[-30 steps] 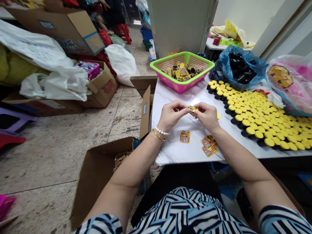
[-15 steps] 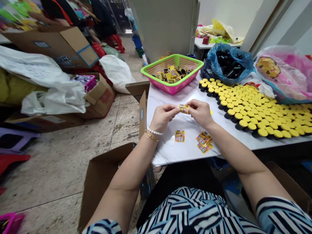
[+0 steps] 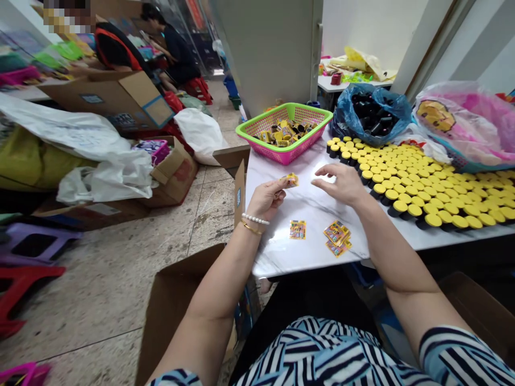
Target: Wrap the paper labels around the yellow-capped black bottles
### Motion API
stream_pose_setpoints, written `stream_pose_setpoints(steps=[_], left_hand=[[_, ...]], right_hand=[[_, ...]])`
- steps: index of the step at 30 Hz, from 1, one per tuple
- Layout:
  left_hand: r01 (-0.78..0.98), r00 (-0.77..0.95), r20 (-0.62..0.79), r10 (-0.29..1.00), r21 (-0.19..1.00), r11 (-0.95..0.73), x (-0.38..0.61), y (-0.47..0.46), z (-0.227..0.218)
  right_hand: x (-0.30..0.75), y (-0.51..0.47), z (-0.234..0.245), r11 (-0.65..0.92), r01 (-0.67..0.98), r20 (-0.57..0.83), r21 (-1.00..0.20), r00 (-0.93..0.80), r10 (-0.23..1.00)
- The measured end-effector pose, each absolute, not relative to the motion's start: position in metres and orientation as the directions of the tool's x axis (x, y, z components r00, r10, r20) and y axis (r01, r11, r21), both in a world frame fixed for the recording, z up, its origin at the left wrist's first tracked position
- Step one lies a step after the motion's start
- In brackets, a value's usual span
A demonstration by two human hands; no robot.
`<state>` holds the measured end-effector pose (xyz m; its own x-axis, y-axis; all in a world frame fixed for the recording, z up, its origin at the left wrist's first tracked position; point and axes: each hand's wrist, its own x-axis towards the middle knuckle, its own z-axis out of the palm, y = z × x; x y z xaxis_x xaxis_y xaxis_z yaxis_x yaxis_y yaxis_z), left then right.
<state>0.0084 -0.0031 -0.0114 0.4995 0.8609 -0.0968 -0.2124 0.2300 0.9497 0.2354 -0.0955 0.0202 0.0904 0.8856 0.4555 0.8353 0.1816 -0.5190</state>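
Observation:
My left hand [image 3: 266,199] pinches a small yellow printed plastic label [image 3: 292,179] between thumb and fingers, over the white table [image 3: 277,254]. Across from it, my right hand [image 3: 340,183] holds nothing; its thumb and fingertips are apart. One flat label of the same look [image 3: 298,229] lies alone near the table's front. To its right sits a small overlapping pile of labels [image 3: 337,234]. Rows of black containers with yellow caps [image 3: 418,187] stand close beyond my right hand.
A green-rimmed pink basket [image 3: 284,153] of yellow-wrapped black pieces stands at the back. Beside it are a blue bag [image 3: 372,120] of black items and a pinkish plastic bag [image 3: 462,120]. An open carton [image 3: 173,300] stands left of my legs. Two people sit at the far left.
My right hand has let go of the label and moved away to the right, its fingers opening. The label stays in my left hand. The view has shifted slightly.

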Motion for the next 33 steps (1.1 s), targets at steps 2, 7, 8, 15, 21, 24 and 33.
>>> stream_pose_setpoints(steps=[2, 7, 8, 15, 21, 24, 33], left_hand=[[-0.259, 0.481, -0.121, 0.869, 0.926, 0.273, 0.005, 0.004, -0.011], [-0.325, 0.494, -0.185, 0.85, 0.867, 0.378, 0.002, 0.007, -0.007], [-0.336, 0.507, -0.2, 0.839, 0.85, 0.406, 0.003, 0.006, -0.007], [-0.425, 0.593, -0.288, 0.752, 0.681, 0.596, 0.009, 0.001, -0.006], [-0.457, 0.612, -0.324, 0.722, 0.6, 0.656, 0.008, 0.001, -0.007], [-0.46, 0.619, -0.315, 0.72, 0.598, 0.656, 0.007, 0.001, -0.007], [-0.432, 0.609, -0.289, 0.739, 0.66, 0.614, 0.008, 0.001, -0.009]], right_hand=[[0.255, -0.101, 0.023, 0.083, 0.936, 0.36, -0.342, 0.049, 0.932], [0.281, -0.098, 0.021, -0.073, 0.916, 0.175, -0.393, 0.152, 0.973], [0.278, -0.096, 0.021, -0.036, 0.854, 0.227, -0.519, 0.178, 0.958], [0.228, -0.086, 0.022, 0.304, -0.031, 0.297, -0.952, 0.144, 0.944], [0.21, -0.082, 0.015, 0.308, -0.065, 0.298, -0.949, 0.129, 0.946], [0.211, -0.08, 0.01, 0.321, 0.044, 0.324, -0.946, 0.155, 0.933], [0.206, -0.088, 0.01, 0.498, 0.515, 0.618, -0.698, 0.08, 0.782]])
